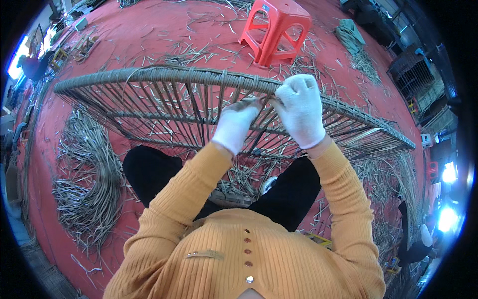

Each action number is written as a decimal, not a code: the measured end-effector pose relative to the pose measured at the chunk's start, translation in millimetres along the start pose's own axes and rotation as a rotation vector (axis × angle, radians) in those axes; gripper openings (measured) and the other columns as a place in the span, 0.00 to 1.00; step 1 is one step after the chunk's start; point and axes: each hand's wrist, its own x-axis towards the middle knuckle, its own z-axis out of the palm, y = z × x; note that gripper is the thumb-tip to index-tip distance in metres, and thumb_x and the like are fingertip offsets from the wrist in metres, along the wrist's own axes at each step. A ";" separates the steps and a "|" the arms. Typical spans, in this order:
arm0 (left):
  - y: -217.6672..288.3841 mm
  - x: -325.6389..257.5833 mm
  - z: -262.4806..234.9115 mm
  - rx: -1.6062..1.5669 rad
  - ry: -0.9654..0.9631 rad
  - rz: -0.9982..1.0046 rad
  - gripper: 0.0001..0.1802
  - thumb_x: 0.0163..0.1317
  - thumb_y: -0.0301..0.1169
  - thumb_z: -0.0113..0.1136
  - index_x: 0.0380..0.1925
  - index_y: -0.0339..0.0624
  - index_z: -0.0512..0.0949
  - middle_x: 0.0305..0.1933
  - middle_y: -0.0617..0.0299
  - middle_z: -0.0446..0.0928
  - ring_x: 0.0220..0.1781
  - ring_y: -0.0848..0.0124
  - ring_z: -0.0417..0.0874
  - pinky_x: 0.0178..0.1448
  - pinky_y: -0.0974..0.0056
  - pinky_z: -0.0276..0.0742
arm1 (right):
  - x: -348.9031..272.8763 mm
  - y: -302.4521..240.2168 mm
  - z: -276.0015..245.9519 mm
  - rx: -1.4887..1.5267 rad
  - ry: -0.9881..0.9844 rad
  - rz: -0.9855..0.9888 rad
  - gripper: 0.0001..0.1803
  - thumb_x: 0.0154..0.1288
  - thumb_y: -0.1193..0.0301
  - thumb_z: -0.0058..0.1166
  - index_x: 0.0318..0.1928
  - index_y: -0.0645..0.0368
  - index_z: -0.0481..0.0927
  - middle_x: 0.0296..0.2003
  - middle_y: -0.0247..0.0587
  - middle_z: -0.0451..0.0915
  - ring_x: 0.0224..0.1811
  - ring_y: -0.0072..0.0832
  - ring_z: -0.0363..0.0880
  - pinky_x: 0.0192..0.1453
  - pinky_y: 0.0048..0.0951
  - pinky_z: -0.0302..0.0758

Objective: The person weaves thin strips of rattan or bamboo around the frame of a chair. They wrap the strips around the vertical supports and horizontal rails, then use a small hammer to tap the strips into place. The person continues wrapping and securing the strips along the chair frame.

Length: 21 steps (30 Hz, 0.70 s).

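Observation:
A long frame wrapped in grey-brown rattan-like strands (179,75) stands tilted across in front of me, with many strands strung between its rails. Both my hands wear white gloves and meet at its upper rail, right of the middle. My left hand (238,122) is closed, its darkened fingertips pinching a thin strand (264,101) just below the rail. Close beside it, my right hand (300,110) is curled, thumb and fingers pressed together at the same strand. The fingers partly hide the strand's ends.
A red plastic stool (276,32) stands beyond the frame. A big bundle of loose strands (92,184) lies on the red floor (144,37) to my left, and more lie at right. Scraps litter the floor. A green cloth (350,36) lies far right. Another person (417,249) is at the right edge.

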 end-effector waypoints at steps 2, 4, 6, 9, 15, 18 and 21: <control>28.4 -21.3 -6.8 0.946 0.161 0.473 0.11 0.67 0.34 0.68 0.37 0.35 0.88 0.34 0.45 0.84 0.39 0.53 0.87 0.46 0.55 0.80 | 1.6 -0.1 -7.4 0.383 -0.013 0.276 0.14 0.56 0.71 0.73 0.35 0.58 0.78 0.34 0.37 0.74 0.37 0.37 0.77 0.42 0.38 0.75; 68.0 -18.4 -14.1 0.879 0.110 0.804 0.10 0.68 0.34 0.67 0.36 0.37 0.87 0.30 0.46 0.82 0.34 0.47 0.84 0.40 0.53 0.79 | 7.7 -2.9 -8.0 0.440 0.027 0.388 0.13 0.61 0.74 0.72 0.43 0.63 0.80 0.39 0.43 0.79 0.37 0.37 0.82 0.43 0.35 0.79; 106.7 -8.3 -23.2 0.888 0.221 0.933 0.09 0.69 0.31 0.66 0.34 0.36 0.85 0.29 0.47 0.81 0.30 0.47 0.84 0.36 0.54 0.78 | 17.6 -8.3 0.3 0.424 0.096 0.434 0.15 0.63 0.75 0.70 0.49 0.62 0.82 0.43 0.45 0.83 0.40 0.36 0.85 0.46 0.33 0.80; 117.0 -20.2 -28.9 0.882 0.166 0.965 0.09 0.69 0.31 0.66 0.34 0.36 0.85 0.28 0.45 0.80 0.28 0.48 0.81 0.34 0.57 0.76 | 33.0 -13.4 8.2 0.612 -0.012 0.262 0.12 0.64 0.70 0.69 0.48 0.59 0.88 0.41 0.46 0.88 0.44 0.38 0.87 0.50 0.35 0.80; 33.0 -24.2 -47.6 0.324 -0.070 0.297 0.25 0.83 0.38 0.44 0.66 0.29 0.75 0.55 0.55 0.82 0.56 0.73 0.80 0.63 0.65 0.75 | 41.8 -28.9 8.9 0.203 -0.140 -0.045 0.06 0.58 0.66 0.67 0.30 0.51 0.83 0.28 0.37 0.78 0.41 0.37 0.78 0.49 0.42 0.73; -3.4 1.8 -47.1 -0.315 -0.197 0.164 0.23 0.82 0.34 0.43 0.69 0.32 0.72 0.59 0.56 0.81 0.62 0.71 0.81 0.68 0.66 0.74 | 37.3 -41.1 24.1 -0.223 -0.108 -0.190 0.13 0.51 0.70 0.71 0.37 0.53 0.81 0.36 0.38 0.76 0.47 0.42 0.75 0.55 0.46 0.70; -6.5 5.9 -44.5 0.012 -0.220 0.380 0.20 0.79 0.30 0.47 0.64 0.34 0.76 0.57 0.60 0.82 0.58 0.72 0.82 0.63 0.67 0.75 | 31.1 -40.1 31.5 -0.091 -0.033 -0.131 0.16 0.51 0.70 0.71 0.39 0.52 0.78 0.40 0.40 0.75 0.49 0.46 0.74 0.57 0.49 0.69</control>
